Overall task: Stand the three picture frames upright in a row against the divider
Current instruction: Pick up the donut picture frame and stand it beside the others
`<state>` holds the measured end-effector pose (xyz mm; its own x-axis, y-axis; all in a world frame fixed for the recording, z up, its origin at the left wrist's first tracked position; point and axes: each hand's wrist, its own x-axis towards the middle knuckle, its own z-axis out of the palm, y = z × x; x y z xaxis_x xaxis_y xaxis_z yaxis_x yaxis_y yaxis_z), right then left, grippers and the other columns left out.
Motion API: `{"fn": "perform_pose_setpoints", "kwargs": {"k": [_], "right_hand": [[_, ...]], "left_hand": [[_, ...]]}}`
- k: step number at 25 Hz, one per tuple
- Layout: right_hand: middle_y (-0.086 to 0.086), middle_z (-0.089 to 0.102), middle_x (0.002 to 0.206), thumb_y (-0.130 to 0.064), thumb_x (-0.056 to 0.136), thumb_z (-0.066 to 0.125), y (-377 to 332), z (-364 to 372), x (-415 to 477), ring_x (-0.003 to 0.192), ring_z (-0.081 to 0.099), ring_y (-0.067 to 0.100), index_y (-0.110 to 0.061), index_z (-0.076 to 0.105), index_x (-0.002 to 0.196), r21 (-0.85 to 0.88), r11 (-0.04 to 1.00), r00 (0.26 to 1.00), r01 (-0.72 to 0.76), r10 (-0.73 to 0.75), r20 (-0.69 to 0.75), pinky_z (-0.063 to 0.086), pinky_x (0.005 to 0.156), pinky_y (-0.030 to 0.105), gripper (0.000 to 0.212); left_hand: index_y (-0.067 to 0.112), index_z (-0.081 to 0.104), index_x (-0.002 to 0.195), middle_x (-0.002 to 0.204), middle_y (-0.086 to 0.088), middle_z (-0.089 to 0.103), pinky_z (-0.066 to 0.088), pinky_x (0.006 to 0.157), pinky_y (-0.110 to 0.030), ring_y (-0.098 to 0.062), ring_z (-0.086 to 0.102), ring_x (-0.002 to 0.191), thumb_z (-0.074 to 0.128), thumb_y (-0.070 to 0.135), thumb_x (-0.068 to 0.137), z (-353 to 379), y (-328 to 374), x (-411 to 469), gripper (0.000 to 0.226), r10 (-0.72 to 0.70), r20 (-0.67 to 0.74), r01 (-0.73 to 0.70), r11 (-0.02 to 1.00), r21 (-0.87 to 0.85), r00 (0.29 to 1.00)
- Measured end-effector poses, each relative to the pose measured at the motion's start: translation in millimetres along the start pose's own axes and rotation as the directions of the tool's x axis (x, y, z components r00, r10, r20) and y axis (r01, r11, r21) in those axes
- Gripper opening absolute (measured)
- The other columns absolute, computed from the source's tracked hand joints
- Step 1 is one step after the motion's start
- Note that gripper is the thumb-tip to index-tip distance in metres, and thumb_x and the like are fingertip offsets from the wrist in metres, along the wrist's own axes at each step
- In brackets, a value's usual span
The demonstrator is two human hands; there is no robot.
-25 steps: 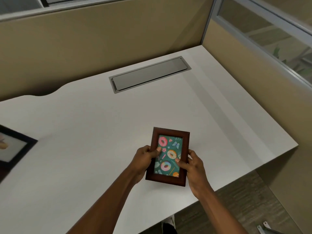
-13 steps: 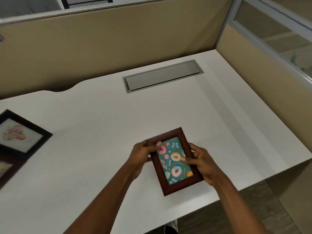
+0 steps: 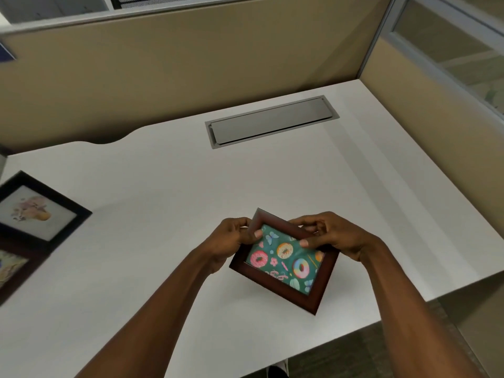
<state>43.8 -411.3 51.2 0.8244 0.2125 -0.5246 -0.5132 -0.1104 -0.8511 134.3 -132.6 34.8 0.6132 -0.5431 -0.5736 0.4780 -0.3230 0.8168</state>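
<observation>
Both hands hold the brown frame [image 3: 283,261] over the near part of the tabletop [image 3: 169,203], near the front edge. Left hand [image 3: 230,238] grips the frame's upper-left corner: thumb on the glass, fingers [image 3: 240,222] wrapped behind. Right hand [image 3: 331,236] grips the upper-right edge: thumb on the front, fingers [image 3: 308,223] curled over the top rim. Both are clenched on the frame.

The frame is rotated, long edge running from upper left to lower right, one corner pointing down toward the person. Picture side faces up at the camera: donuts on a teal ground. Cannot tell whether its lower corner touches the tabletop or floats just above it.

Black frame [image 3: 38,208] lies flat at the left side of the tabletop, picture up, pale floral print. A third frame [image 3: 16,268], dark, sits just below it, touching or overlapping, partly cut off by the view's edge. Both are well apart from the hands.

Divider [image 3: 177,66], tan, runs along the far edge of the tabletop. No frame leans on it. Grey cable hatch [image 3: 272,121] is set into the tabletop between the hands and the divider.
</observation>
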Motion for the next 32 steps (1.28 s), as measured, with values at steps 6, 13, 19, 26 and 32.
{"fn": "perform_pose_setpoints", "kwargs": {"k": [6, 13, 19, 26, 32], "right_hand": [[0.022, 0.076, 0.115, -0.009, 0.069, 0.086, 21, 11, 18, 0.11, 0.072, 0.043, -0.01, 0.069, 0.128, 0.411, 0.857, 0.9, 0.31, -0.125, -0.418, 0.066, 0.087, 0.044, 0.061], [0.014, 0.075, 0.118, 0.002, 0.079, 0.077, 23, 63, 40, 0.108, 0.075, 0.027, -0.008, 0.06, 0.133, 0.55, 0.687, 0.819, 0.476, -0.118, -0.561, 0.064, 0.085, 0.041, 0.058], [0.008, 0.079, 0.124, -0.023, 0.089, 0.074, 13, 91, 50, 0.115, 0.076, 0.027, -0.013, 0.069, 0.13, 0.491, 0.762, 0.814, 0.423, -0.081, -0.576, 0.063, 0.092, 0.041, 0.043], [0.004, 0.078, 0.127, -0.037, 0.091, 0.066, 1, 101, 55, 0.117, 0.075, 0.025, -0.021, 0.066, 0.132, 0.464, 0.806, 0.866, 0.368, -0.115, -0.486, 0.064, 0.094, 0.039, 0.044], [0.009, 0.075, 0.132, -0.036, 0.092, 0.064, -3, 87, 59, 0.125, 0.071, 0.029, -0.013, 0.065, 0.134, 0.487, 0.801, 0.905, 0.348, -0.151, -0.398, 0.062, 0.099, 0.044, 0.048]], "left_hand": [[0.001, 0.07, 0.126, 0.106, -0.007, 0.085, 0.064, 0.076, -0.034, -0.021, 0.082, 0.092, 0.073, 0.014, 0.098, -8, -14, -4, 0.031, -0.018, -0.246, -0.059, 0.951, -0.305, 0.969], [0.003, 0.069, 0.13, 0.118, -0.011, 0.083, 0.067, 0.074, -0.036, -0.026, 0.08, 0.105, 0.071, 0.002, 0.096, 8, -28, -10, 0.035, -0.06, -0.301, -0.142, 0.784, -0.604, 0.952], [0.003, 0.066, 0.133, 0.116, -0.01, 0.083, 0.068, 0.074, -0.035, -0.022, 0.08, 0.104, 0.065, -0.002, 0.097, 28, -35, -17, 0.036, -0.087, -0.265, -0.165, 0.586, -0.793, 0.96], [0.004, 0.067, 0.132, 0.118, -0.012, 0.081, 0.068, 0.077, -0.034, -0.024, 0.079, 0.109, 0.061, -0.01, 0.097, 31, -35, -18, 0.038, -0.028, -0.285, -0.23, 0.519, -0.823, 0.958], [0.005, 0.072, 0.124, 0.118, -0.011, 0.082, 0.068, 0.085, -0.036, -0.027, 0.077, 0.113, 0.078, -0.001, 0.078, 11, -37, -28, 0.048, 0.039, -0.279, -0.22, 0.724, -0.654, 0.959]]}}
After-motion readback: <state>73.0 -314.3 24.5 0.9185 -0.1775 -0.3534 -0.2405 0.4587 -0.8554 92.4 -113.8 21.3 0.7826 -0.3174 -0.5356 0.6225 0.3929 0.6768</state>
